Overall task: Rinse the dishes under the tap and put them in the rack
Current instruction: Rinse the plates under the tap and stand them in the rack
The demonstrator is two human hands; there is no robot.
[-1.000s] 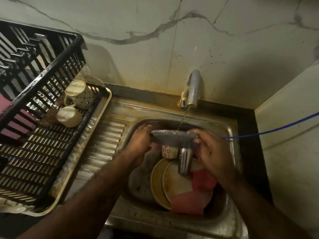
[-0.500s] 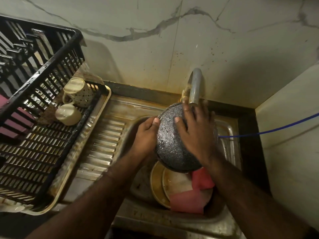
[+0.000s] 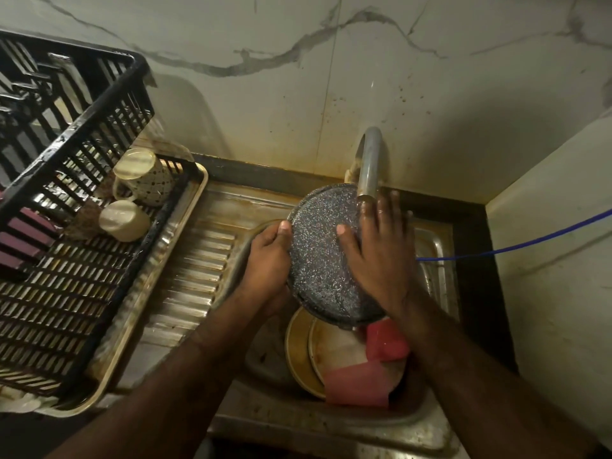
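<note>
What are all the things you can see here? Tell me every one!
speckled pan: 1, dark grey, tilted under the tap
tap: 1, silver, above the sink's back edge
sink: 1, steel, centre
plates: 2, beige, in the sink
pink pieces: 2, in the sink on the plates
rack: 1, black, left
mugs: 2, cream, upside down in the rack
tray: 1, steel, under the rack
cord: 1, blue, right
left hand: grips the pan's rim
right hand: fingers spread flat on the pan
</note>
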